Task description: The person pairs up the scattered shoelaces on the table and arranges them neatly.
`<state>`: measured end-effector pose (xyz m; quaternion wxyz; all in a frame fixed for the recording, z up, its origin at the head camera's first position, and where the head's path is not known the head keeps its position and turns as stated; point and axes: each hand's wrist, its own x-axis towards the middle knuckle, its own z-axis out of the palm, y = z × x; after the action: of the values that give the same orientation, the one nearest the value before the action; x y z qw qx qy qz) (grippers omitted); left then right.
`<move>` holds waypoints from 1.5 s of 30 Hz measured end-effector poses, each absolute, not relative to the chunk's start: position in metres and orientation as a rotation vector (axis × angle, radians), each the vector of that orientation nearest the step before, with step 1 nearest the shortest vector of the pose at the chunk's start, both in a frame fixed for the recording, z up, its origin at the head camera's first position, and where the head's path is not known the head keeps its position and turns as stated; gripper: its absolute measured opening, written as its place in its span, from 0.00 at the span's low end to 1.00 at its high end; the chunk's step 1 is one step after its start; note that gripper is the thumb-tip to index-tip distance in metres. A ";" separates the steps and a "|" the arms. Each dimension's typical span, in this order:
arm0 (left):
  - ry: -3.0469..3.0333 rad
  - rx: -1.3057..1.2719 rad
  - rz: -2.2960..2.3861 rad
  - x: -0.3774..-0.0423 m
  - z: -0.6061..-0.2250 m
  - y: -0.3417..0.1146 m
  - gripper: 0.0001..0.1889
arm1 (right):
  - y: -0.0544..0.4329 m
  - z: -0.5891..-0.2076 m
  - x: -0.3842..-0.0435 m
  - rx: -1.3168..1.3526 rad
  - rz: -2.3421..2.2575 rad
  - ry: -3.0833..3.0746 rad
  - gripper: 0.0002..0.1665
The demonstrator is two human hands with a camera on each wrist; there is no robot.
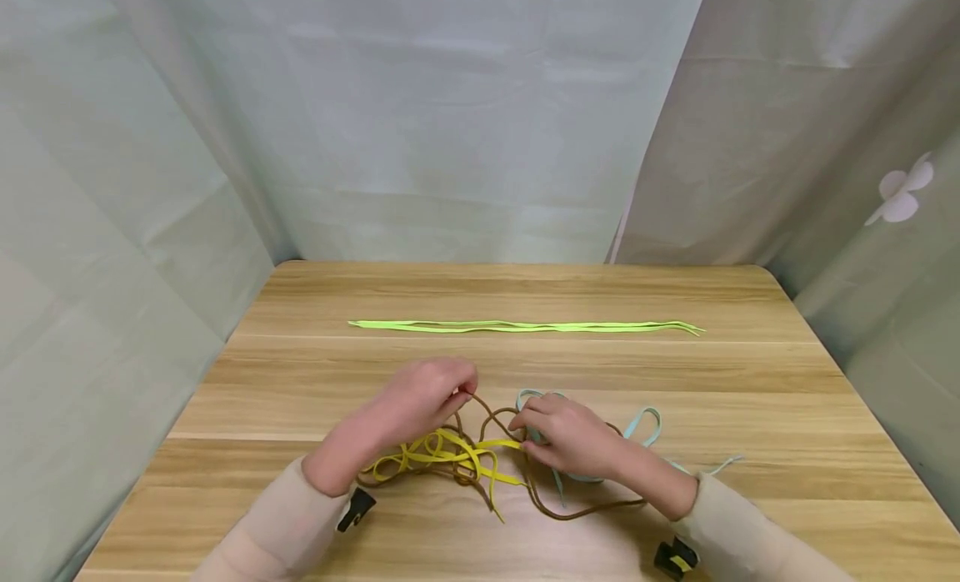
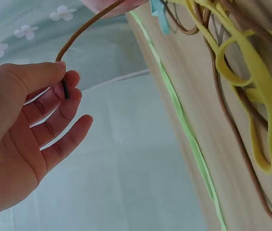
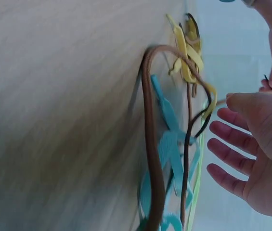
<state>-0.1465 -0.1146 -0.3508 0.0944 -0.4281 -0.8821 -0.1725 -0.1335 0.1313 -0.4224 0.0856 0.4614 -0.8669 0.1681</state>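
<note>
Pinched between the thumb and fingers of my left hand [image 2: 34, 106] is a brown shoelace [image 2: 85, 30], close to its dark tip. It stretches over to my right hand [image 1: 572, 436], whose thumb and fingertips pinch it lower down, near the table. Below the left hand in the head view lies a yellow shoelace [image 1: 431, 459], looped and tangled with brown lace. Light blue shoelace [image 3: 169, 149] is heaped under and beside the right hand, with brown strands running across it. The right hand's fingertips partly hide where the laces cross.
Along the back of the wooden table [image 1: 300, 373], green shoelaces [image 1: 525, 326] lie stretched out straight, side by side. Pale curtains [image 1: 450, 123] hang behind the table and at both sides.
</note>
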 end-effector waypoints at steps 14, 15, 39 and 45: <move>-2.512 -1.191 -0.455 -0.153 -0.355 -0.138 0.08 | 0.116 -0.416 -0.132 1.334 0.660 -2.654 0.02; -2.507 -1.185 -0.444 -0.154 -0.357 -0.141 0.08 | 0.118 -0.413 -0.132 1.314 0.680 -2.675 0.01; -2.719 -0.883 -0.458 -0.152 -0.375 -0.202 0.07 | 0.180 -0.375 -0.140 1.334 0.861 -2.820 0.04; -2.706 -0.836 -0.486 -0.158 -0.378 -0.213 0.06 | 0.197 -0.373 -0.143 1.306 0.899 -2.864 0.05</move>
<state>-0.1577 -0.2134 -0.3784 0.1335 -0.2882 -0.9333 -0.1675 -0.1427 0.1970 -0.3727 -0.0659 0.3980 -0.8730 0.2741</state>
